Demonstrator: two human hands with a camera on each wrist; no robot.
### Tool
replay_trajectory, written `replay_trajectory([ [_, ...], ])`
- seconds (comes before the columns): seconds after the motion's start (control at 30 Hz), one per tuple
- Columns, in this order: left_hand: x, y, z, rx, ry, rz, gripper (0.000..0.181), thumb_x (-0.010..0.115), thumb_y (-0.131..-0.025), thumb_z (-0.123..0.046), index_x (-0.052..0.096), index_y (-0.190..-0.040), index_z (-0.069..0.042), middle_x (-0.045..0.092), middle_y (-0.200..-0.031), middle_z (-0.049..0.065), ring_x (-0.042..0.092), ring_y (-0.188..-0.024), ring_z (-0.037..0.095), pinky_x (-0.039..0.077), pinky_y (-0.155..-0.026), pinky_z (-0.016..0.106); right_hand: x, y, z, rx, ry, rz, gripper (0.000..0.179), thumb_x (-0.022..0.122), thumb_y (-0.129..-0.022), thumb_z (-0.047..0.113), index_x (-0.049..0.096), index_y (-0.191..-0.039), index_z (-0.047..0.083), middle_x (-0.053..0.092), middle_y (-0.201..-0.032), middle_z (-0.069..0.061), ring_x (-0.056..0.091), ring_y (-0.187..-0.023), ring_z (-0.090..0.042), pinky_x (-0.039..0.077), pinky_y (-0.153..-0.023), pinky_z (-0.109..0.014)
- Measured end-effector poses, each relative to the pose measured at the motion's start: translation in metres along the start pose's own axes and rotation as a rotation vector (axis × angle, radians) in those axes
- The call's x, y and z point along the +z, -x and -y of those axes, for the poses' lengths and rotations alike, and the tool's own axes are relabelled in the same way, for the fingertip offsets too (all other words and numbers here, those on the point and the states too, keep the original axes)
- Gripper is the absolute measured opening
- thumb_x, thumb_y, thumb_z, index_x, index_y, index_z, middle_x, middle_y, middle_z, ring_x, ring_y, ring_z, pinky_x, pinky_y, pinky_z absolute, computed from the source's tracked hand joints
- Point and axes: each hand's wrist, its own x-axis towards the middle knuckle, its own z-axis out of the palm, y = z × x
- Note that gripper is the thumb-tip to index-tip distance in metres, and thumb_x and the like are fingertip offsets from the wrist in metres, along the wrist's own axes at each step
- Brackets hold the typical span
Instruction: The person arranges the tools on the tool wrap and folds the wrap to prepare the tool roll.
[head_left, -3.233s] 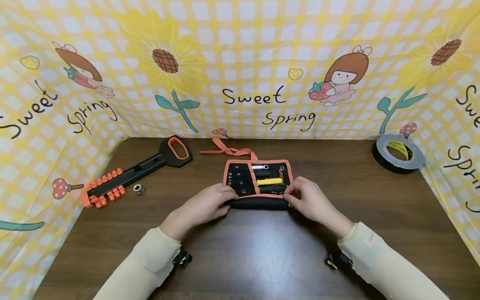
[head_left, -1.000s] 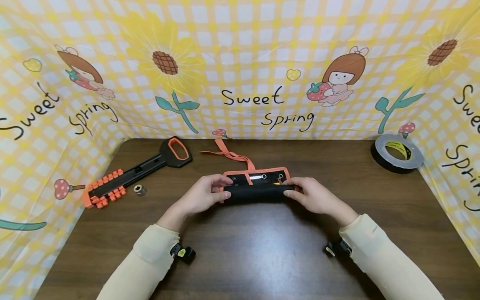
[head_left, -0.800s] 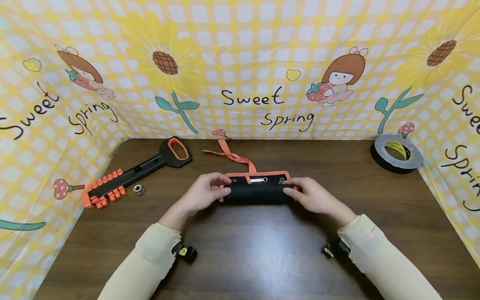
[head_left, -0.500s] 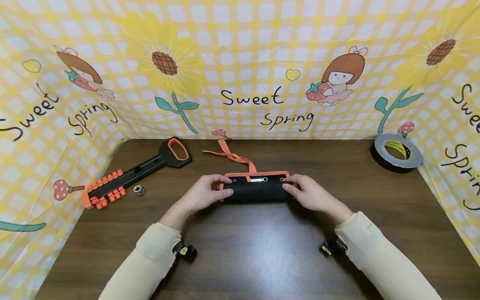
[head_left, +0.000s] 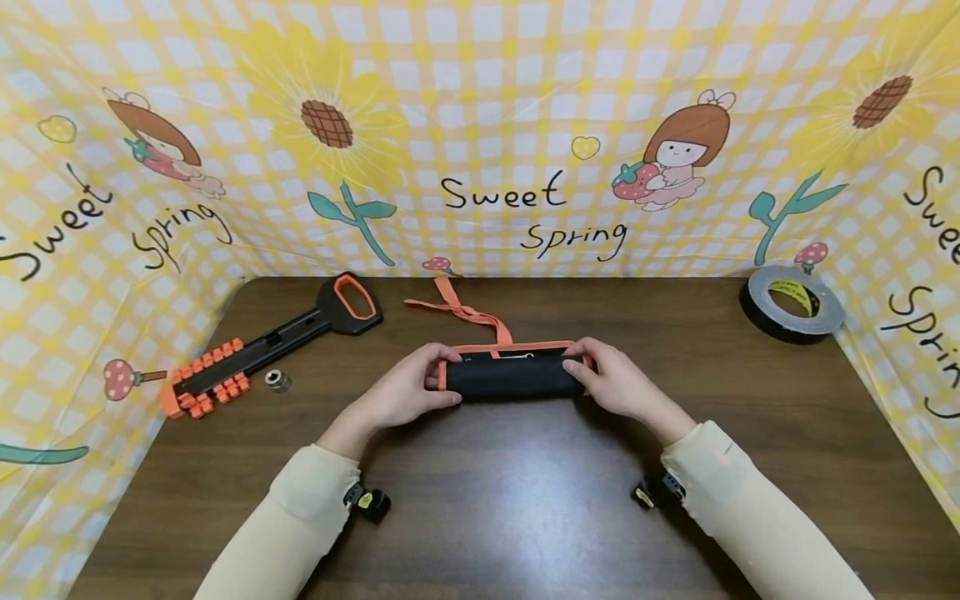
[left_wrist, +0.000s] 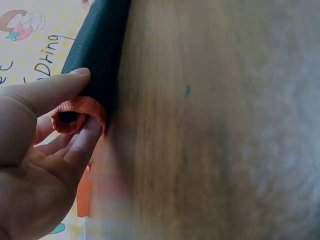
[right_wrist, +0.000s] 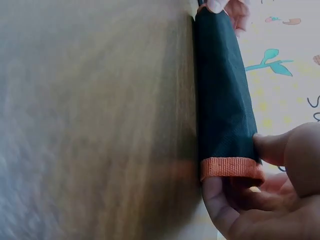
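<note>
A black fabric tool roll (head_left: 513, 379) with orange edging lies mostly rolled up at mid-table. My left hand (head_left: 408, 387) holds its left end; in the left wrist view the thumb lies along the black cloth (left_wrist: 97, 45) and fingers reach under the curled orange edge (left_wrist: 85, 106). At the other end my right hand (head_left: 618, 379) grips the roll between thumb and fingers, some tucked below the orange binding (right_wrist: 231, 167) in the right wrist view. Behind the rolled part, a narrow strip of the inside shows a silver tool (head_left: 517, 357). An orange tie strap (head_left: 480, 317) trails from the back edge.
To the left lies a black rack with a handle (head_left: 348, 304) and orange clips (head_left: 213, 358). A small metal socket (head_left: 277, 382) stands beside it. A roll of black tape (head_left: 791, 308) rests at the far right, near the patterned cloth wall (head_left: 510, 142).
The tool roll has been rolled away from the person, covering the yellow-handled tool and most of the numbered pockets. Both hands have moved up along with it, from its front edge.
</note>
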Motion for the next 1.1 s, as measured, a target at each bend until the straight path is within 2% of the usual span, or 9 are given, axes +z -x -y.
replay_trajectory([
  [0.1, -0.003, -0.001, 0.000, -0.008, -0.031, -0.009, 0.051, 0.085, -0.094, -0.013, 0.062, -0.139, -0.005, 0.065, -0.135, 0.019, 0.072, -0.111, 0.024, 0.062, -0.097, 0.041, 0.003, 0.000, 0.000, -0.011, 0.045, -0.033, 0.027, 0.062, -0.111, 0.019, 0.070, -0.128, 0.001, 0.069, -0.092, -0.012, 0.070, -0.078, -0.022, 0.055, -0.082, -0.041],
  [0.23, -0.006, -0.002, 0.000, -0.036, 0.011, 0.006, 0.047, 0.084, -0.095, -0.015, 0.067, -0.138, -0.005, 0.071, -0.127, 0.018, 0.072, -0.101, 0.020, 0.061, -0.088, 0.033, 0.005, 0.000, -0.001, -0.037, 0.102, -0.083, 0.028, 0.063, -0.110, 0.018, 0.073, -0.127, -0.001, 0.073, -0.115, -0.018, 0.069, -0.101, -0.030, 0.054, -0.096, -0.049],
  [0.37, -0.006, -0.004, 0.002, -0.060, 0.077, 0.024, 0.046, 0.082, -0.097, -0.013, 0.068, -0.139, -0.002, 0.076, -0.112, 0.016, 0.072, -0.089, 0.018, 0.058, -0.077, 0.027, 0.002, 0.002, -0.001, -0.067, 0.124, -0.086, 0.032, 0.068, -0.107, 0.020, 0.074, -0.130, -0.002, 0.071, -0.113, -0.017, 0.063, -0.092, -0.028, 0.051, -0.085, -0.044],
  [0.47, -0.005, -0.007, 0.005, -0.078, 0.137, 0.029, 0.047, 0.080, -0.098, -0.011, 0.067, -0.141, 0.001, 0.077, -0.099, 0.013, 0.071, -0.081, 0.016, 0.056, -0.071, 0.026, 0.000, 0.004, -0.002, -0.102, 0.177, -0.057, 0.048, 0.076, -0.103, 0.028, 0.069, -0.139, -0.004, 0.069, -0.120, -0.018, 0.062, -0.100, -0.031, 0.051, -0.088, -0.046],
  [0.63, -0.007, -0.014, 0.006, -0.120, 0.218, 0.021, 0.048, 0.078, -0.099, -0.010, 0.065, -0.143, 0.002, 0.074, -0.078, 0.006, 0.070, -0.072, 0.017, 0.053, -0.068, 0.026, -0.002, 0.008, -0.003, -0.164, 0.259, -0.034, 0.075, 0.087, -0.093, 0.035, 0.059, -0.150, -0.003, 0.060, -0.139, -0.021, 0.054, -0.131, -0.042, 0.047, -0.111, -0.059],
  [0.73, -0.009, -0.017, 0.003, -0.142, 0.228, 0.022, 0.048, 0.077, -0.099, -0.010, 0.065, -0.144, 0.002, 0.071, -0.072, 0.002, 0.070, -0.070, 0.017, 0.050, -0.066, 0.027, -0.003, 0.009, -0.003, -0.214, 0.259, -0.063, 0.069, 0.089, -0.092, 0.030, 0.060, -0.147, -0.001, 0.063, -0.129, -0.016, 0.056, -0.125, -0.038, 0.048, -0.107, -0.055],
  [0.93, -0.009, -0.018, 0.001, -0.143, 0.191, 0.019, 0.048, 0.076, -0.101, -0.014, 0.065, -0.145, -0.002, 0.072, -0.077, 0.005, 0.066, -0.071, 0.017, 0.046, -0.063, 0.027, -0.005, 0.006, -0.003, -0.266, 0.270, -0.092, 0.054, 0.088, -0.092, 0.028, 0.068, -0.136, 0.006, 0.058, -0.093, -0.004, 0.049, -0.086, -0.020, 0.041, -0.079, -0.036],
  [1.03, -0.009, -0.016, -0.001, -0.121, 0.141, -0.001, 0.051, 0.077, -0.101, -0.015, 0.062, -0.148, -0.004, 0.075, -0.101, 0.012, 0.070, -0.087, 0.021, 0.053, -0.071, 0.027, -0.006, 0.004, -0.005, -0.265, 0.256, -0.075, 0.053, 0.087, -0.093, 0.029, 0.069, -0.137, 0.006, 0.053, -0.086, 0.000, 0.044, -0.077, -0.015, 0.038, -0.074, -0.033],
  [1.1, -0.007, -0.013, -0.003, -0.085, 0.090, -0.026, 0.053, 0.078, -0.100, -0.016, 0.061, -0.149, -0.005, 0.071, -0.124, 0.016, 0.071, -0.106, 0.025, 0.059, -0.086, 0.035, -0.007, 0.001, -0.006, -0.254, 0.240, -0.054, 0.052, 0.086, -0.094, 0.029, 0.069, -0.138, 0.007, 0.052, -0.085, 0.001, 0.044, -0.077, -0.014, 0.039, -0.074, -0.032],
])
